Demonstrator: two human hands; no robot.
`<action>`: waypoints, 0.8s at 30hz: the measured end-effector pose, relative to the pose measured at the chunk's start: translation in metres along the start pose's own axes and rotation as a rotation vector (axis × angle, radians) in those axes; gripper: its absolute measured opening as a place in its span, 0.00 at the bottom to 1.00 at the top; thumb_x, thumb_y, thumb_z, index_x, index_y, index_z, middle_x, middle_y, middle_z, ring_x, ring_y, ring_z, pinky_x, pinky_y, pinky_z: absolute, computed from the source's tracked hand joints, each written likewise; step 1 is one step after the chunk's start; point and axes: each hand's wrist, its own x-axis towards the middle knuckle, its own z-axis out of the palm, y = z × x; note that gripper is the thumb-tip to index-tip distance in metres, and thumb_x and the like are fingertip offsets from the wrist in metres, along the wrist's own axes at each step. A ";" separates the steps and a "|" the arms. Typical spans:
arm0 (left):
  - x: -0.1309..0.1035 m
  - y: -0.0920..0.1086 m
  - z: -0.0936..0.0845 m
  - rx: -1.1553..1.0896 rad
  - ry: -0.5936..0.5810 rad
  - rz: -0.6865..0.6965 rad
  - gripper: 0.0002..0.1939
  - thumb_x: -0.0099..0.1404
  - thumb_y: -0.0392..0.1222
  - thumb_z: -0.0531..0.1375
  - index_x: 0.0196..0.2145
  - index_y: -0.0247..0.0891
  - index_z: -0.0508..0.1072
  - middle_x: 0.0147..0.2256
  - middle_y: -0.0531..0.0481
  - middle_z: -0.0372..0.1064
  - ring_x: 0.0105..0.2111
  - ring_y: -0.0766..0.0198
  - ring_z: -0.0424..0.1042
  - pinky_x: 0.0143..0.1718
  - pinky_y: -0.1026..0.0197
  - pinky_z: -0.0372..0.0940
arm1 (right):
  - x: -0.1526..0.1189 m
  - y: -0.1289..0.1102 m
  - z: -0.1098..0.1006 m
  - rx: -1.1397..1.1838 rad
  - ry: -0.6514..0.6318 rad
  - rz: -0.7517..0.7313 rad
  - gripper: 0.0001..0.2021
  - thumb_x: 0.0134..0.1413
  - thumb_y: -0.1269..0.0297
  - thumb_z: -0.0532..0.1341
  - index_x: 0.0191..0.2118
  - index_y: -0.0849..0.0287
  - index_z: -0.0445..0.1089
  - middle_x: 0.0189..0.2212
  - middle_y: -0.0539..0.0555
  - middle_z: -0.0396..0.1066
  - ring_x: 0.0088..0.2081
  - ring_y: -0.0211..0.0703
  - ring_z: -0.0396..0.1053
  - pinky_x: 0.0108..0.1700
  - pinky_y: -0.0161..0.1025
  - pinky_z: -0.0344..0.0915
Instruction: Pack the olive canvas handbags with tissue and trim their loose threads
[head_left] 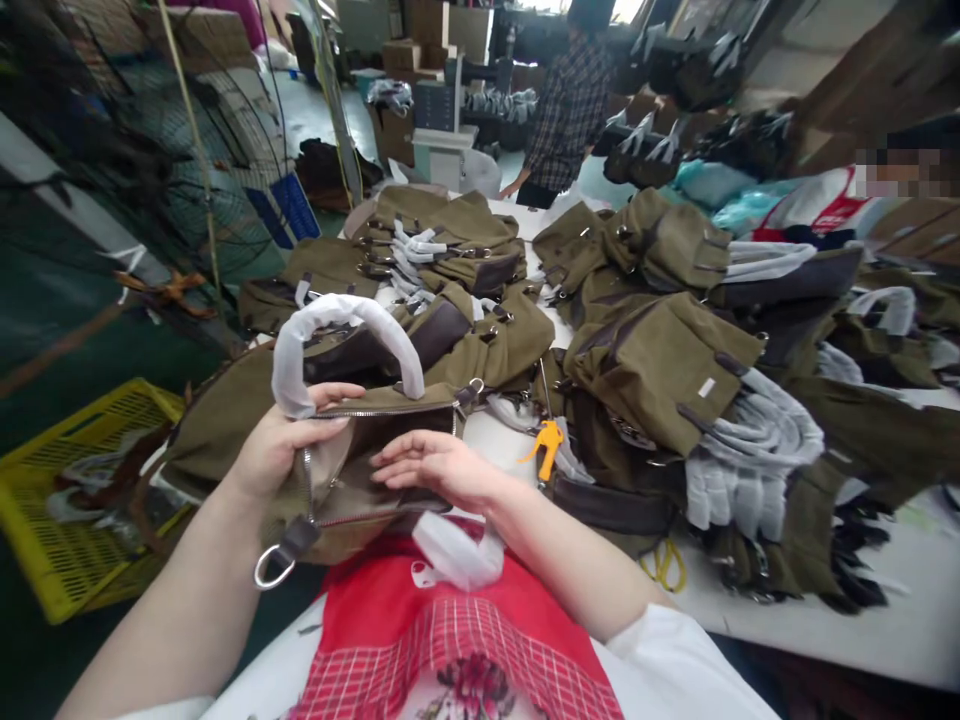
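An olive canvas handbag lies against my red apron, its zippered top gaping. One wrapped handle arches up at the far side; the other wrapped handle hangs toward me. My left hand grips the bag's far left rim, thumb on top near the zipper. At the mouth of the bag is my right hand, fingers stretched out over the beige lining, holding nothing that I can see. A metal ring sticks out at the bag's near left corner.
Piles of similar olive bags cover much of the white table. An orange air blow gun lies right of my hands. A yellow crate stands at lower left, beside a fan. A person in a checked shirt stands beyond.
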 end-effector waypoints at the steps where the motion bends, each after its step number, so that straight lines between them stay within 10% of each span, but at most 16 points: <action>1: -0.003 0.001 0.002 -0.021 -0.009 -0.005 0.25 0.49 0.45 0.71 0.45 0.37 0.77 0.42 0.48 0.78 0.42 0.56 0.75 0.45 0.63 0.68 | 0.004 0.004 0.003 0.032 0.048 0.042 0.12 0.60 0.67 0.56 0.48 0.64 0.67 0.51 0.63 0.72 0.48 0.42 0.75 0.52 0.44 0.70; 7: -0.017 0.003 0.011 -0.143 -0.082 0.007 0.25 0.47 0.45 0.72 0.45 0.39 0.77 0.38 0.49 0.77 0.36 0.61 0.74 0.34 0.67 0.66 | 0.009 0.004 0.034 -0.370 -0.007 0.015 0.18 0.47 0.68 0.69 0.46 0.64 0.71 0.41 0.57 0.75 0.40 0.43 0.73 0.45 0.40 0.71; 17: -0.008 -0.009 0.014 -0.274 -0.078 0.036 0.24 0.46 0.43 0.73 0.42 0.38 0.80 0.39 0.49 0.78 0.39 0.61 0.75 0.42 0.68 0.67 | -0.007 -0.013 0.040 -0.660 0.001 0.059 0.10 0.58 0.58 0.64 0.40 0.59 0.75 0.34 0.51 0.77 0.34 0.39 0.73 0.36 0.32 0.64; 24: -0.024 0.011 -0.004 -0.216 0.222 0.314 0.20 0.44 0.39 0.74 0.38 0.37 0.80 0.34 0.52 0.79 0.34 0.64 0.75 0.36 0.70 0.68 | -0.025 -0.031 0.056 -1.194 -0.307 -0.267 0.20 0.70 0.65 0.45 0.36 0.62 0.74 0.37 0.59 0.78 0.40 0.46 0.73 0.47 0.43 0.66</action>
